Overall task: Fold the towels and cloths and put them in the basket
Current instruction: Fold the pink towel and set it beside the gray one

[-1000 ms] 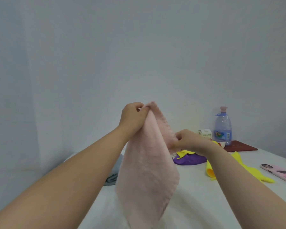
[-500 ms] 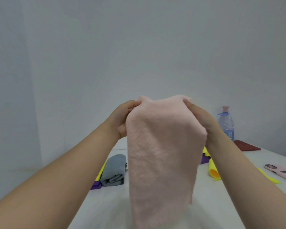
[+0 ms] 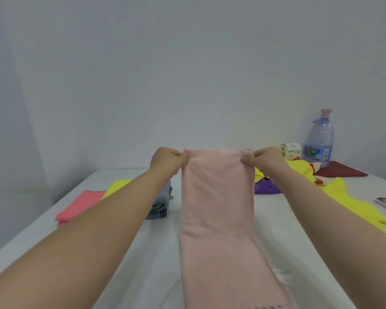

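My left hand (image 3: 167, 162) and right hand (image 3: 266, 159) each pinch a top corner of the pink towel (image 3: 218, 208), fingers closed on it, stretched above the bench (image 3: 156, 253).

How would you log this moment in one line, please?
step: folding | pink towel: stretched between both hands | left hand: pinches top-left corner | right hand: pinches top-right corner

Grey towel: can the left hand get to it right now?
Probably not yet: the left hand pinches a corner of the pink towel. Once it lets go, the grey towel lies close by that forearm with nothing on it.
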The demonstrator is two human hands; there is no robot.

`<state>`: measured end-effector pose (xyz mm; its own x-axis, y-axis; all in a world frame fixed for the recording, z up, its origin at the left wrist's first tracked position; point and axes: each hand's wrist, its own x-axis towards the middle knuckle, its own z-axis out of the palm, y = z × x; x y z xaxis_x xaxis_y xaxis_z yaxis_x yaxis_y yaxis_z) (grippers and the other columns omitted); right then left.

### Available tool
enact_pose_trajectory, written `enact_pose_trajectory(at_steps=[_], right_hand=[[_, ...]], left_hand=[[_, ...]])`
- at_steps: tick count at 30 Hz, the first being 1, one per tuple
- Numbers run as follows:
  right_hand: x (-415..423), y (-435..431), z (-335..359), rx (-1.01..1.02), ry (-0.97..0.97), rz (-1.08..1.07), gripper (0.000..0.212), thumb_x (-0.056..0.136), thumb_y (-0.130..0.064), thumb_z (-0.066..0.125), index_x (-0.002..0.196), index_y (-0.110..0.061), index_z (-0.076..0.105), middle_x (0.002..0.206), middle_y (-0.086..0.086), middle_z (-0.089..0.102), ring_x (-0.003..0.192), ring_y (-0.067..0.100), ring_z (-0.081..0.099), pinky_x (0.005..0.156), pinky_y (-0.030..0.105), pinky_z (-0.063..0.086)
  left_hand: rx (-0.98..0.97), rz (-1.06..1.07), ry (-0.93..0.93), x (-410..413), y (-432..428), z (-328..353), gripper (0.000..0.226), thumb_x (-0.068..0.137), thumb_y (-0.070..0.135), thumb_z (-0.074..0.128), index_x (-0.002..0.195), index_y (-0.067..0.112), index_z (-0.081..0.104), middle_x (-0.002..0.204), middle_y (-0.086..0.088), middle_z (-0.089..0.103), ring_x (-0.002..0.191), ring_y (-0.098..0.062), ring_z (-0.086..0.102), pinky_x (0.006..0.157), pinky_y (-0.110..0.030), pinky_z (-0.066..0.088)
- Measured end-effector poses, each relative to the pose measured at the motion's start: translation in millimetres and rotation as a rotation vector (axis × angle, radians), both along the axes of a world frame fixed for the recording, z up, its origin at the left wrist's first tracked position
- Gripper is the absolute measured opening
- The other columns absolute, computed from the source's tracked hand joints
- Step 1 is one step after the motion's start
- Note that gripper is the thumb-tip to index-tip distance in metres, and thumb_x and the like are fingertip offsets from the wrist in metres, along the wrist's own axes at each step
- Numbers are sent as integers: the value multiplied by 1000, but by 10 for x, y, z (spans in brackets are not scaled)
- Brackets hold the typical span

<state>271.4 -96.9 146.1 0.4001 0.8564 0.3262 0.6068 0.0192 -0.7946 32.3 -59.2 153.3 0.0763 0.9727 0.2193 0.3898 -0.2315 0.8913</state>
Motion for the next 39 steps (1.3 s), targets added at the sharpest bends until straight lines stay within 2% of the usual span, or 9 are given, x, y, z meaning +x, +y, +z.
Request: enact_pose_trajectory(at_steps=[4,8,12,15,19,24,29,33,39], right_hand=[[51,314,-376,-134,290,-5,38,89,-4,58,57,-11,40,53,8,36,33,18,35,36,18,30],[40,529,-589,-178,573,99,15,98,-7,46,87,-8,56,68,11,63,41,11,62,41,20,51],[50,786,-633,-91,655,108,20,96,-13,43,107,-8,60,88,10,67,72,18,66,64,25,53],[29,880,-549,17,758,122,25,95,-23,38,87,-18,61,92,5,68,88,18,62,82,31,45],[62,820,-612,93,866,54,29,95,-31,40,73,-18,54,82,6,67,80,21,66,69,29,44],[125,461,-903,-3,945,-89,12,88,-3,57,77,-7,55,74,11,55,62,21,56,46,27,53],[41,32,-975,-62,915,-20,16,90,1,51,79,-7,59,72,10,54,64,22,56,44,23,53],[51,-277,-1084,-108,782,45,19,87,7,52,78,-5,62,69,11,54,54,20,58,46,22,55],[-10,-360,-1250,-285,273,33,25,82,8,54,73,-13,65,64,10,59,51,23,63,62,31,58]], left_hand=[[-147,-1,-128,189,304,-355,10,89,3,53,88,4,63,64,-9,65,45,-15,60,41,-19,43],[-349,-65,-407,356,524,-533,25,96,5,43,115,-7,55,100,-19,68,89,-28,69,51,-23,54],[-348,-103,-556,454,740,-582,22,92,6,39,92,3,60,94,-12,68,80,-21,65,75,-26,52],[-331,-146,-630,540,853,-566,28,96,15,35,78,11,56,86,-5,68,79,-17,62,72,-26,46],[-387,-83,-654,583,869,-678,23,94,25,47,77,13,57,84,-6,68,76,-18,63,70,-27,48],[-333,24,-556,531,557,-959,20,87,5,61,68,11,56,69,-8,57,66,-19,57,71,-34,55],[-287,24,-476,386,228,-1149,18,85,-2,61,76,14,62,68,-5,53,63,-16,53,84,-45,53],[-211,38,-361,278,21,-1301,21,85,-4,59,77,14,64,66,-3,54,45,-9,57,66,-32,59],[-106,4,-124,170,-94,-1557,20,84,-10,51,89,5,63,76,-7,52,36,-5,55,41,-16,47]])
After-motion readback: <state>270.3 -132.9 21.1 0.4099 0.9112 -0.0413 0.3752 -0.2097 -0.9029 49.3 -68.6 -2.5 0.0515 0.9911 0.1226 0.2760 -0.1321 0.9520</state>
